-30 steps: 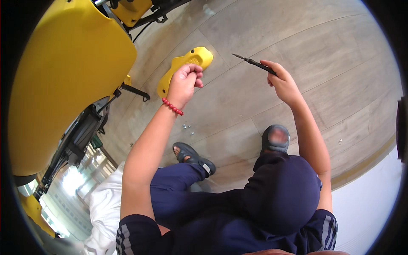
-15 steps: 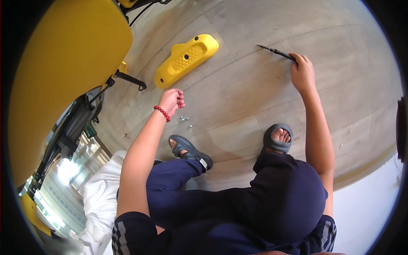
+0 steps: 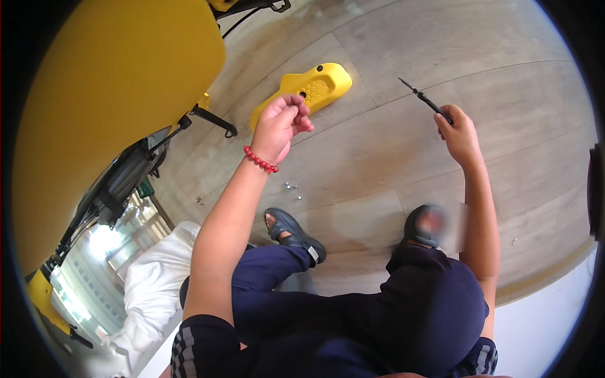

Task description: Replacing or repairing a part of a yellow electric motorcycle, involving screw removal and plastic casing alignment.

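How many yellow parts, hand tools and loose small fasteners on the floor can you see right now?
Yellow parts: 2, the large yellow body panel and the small yellow cover on the floor
Hand tools: 1, the screwdriver in the right hand
Small fasteners on the floor: about 3
Total: about 6

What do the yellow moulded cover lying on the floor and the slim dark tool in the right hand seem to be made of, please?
Yellow moulded cover: probably plastic, smooth semi-gloss, with a moulded honeycomb patch. Slim dark tool: apparently a metal tip on a dark matt handle, likely plastic or rubber.

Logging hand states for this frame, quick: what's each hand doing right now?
Left hand: raised, fingertips pinched together; whether they hold anything cannot be told.
Right hand: closed around a slim dark screwdriver.
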### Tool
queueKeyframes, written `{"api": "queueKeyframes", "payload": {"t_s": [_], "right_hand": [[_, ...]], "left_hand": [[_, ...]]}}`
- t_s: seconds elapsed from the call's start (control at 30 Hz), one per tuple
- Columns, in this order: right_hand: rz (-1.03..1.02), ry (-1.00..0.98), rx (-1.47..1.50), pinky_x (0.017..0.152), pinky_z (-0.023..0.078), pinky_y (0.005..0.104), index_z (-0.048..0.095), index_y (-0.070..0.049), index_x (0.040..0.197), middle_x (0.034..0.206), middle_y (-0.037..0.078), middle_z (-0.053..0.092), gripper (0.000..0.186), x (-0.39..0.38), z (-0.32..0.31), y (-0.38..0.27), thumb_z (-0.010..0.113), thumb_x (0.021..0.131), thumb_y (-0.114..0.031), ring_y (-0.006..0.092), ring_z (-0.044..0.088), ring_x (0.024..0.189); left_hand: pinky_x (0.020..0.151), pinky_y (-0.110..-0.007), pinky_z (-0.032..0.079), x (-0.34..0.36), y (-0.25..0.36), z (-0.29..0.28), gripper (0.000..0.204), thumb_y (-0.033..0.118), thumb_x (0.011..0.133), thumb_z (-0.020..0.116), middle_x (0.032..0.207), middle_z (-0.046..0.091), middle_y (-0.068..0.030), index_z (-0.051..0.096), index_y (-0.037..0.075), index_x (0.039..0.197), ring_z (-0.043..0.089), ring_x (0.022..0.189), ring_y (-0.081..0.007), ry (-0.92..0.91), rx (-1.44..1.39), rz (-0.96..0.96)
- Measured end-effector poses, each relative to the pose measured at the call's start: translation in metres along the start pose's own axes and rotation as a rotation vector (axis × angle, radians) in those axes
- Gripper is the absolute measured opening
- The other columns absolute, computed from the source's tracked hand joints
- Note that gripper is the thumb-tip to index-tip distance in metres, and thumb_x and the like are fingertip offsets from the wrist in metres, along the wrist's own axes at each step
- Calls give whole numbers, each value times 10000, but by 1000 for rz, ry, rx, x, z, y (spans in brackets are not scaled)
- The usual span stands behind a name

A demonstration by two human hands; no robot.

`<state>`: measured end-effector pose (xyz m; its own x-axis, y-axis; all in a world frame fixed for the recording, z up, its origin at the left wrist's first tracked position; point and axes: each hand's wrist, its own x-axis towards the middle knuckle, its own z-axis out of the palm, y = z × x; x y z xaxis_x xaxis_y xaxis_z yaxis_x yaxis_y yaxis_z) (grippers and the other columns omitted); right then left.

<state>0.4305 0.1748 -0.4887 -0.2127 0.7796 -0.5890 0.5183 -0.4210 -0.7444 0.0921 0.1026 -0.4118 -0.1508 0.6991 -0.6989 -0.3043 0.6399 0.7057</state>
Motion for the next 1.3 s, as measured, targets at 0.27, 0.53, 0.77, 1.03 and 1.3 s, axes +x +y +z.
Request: {"api": "queueKeyframes", "payload": {"t_s": [0.27, 0.53, 0.77, 1.03, 1.3], "right_hand": [[-230, -112, 466, 557, 395, 217, 550, 16, 994, 654, 2, 518, 223, -22, 21, -79, 556, 898, -185, 69, 477, 608], [-310, -134, 433, 556, 385, 208, 575, 10, 960, 663, -9, 510, 197, -41, 29, -104, 595, 872, -165, 60, 485, 623], [-351, -99, 445, 544, 368, 206, 574, 13, 953, 659, -16, 492, 174, -58, 30, -108, 595, 870, -139, 50, 460, 608], [-413, -79, 420, 520, 326, 213, 575, 12, 927, 639, -17, 465, 139, -60, 30, -111, 601, 862, -108, 52, 410, 587], [-451, -35, 380, 497, 308, 227, 575, 14, 903, 600, -18, 438, 126, -65, 27, -112, 604, 856, -99, 59, 382, 558]], "left_hand": [[782, -307, 526, 15, 44, 24, 178, 27, 919, 460, 982, 615, -83, 565, 19, 1063, 628, 788, -170, -116, -65, 315], [796, -314, 521, 6, 46, 26, 183, 12, 901, 496, 908, 580, -48, 591, -7, 1057, 569, 777, -119, -167, -16, 323], [755, -305, 501, 4, 54, 29, 130, 80, 923, 505, 899, 562, -37, 565, 26, 1025, 523, 746, -120, -269, -95, 334], [721, -295, 528, 3, 58, 39, 130, 75, 927, 499, 832, 568, -38, 579, 14, 1009, 555, 720, -101, -320, -146, 365], [737, -304, 478, 3, 62, 35, 153, 100, 929, 510, 860, 577, -43, 573, 15, 1039, 526, 745, -123, -416, -84, 358]]}}
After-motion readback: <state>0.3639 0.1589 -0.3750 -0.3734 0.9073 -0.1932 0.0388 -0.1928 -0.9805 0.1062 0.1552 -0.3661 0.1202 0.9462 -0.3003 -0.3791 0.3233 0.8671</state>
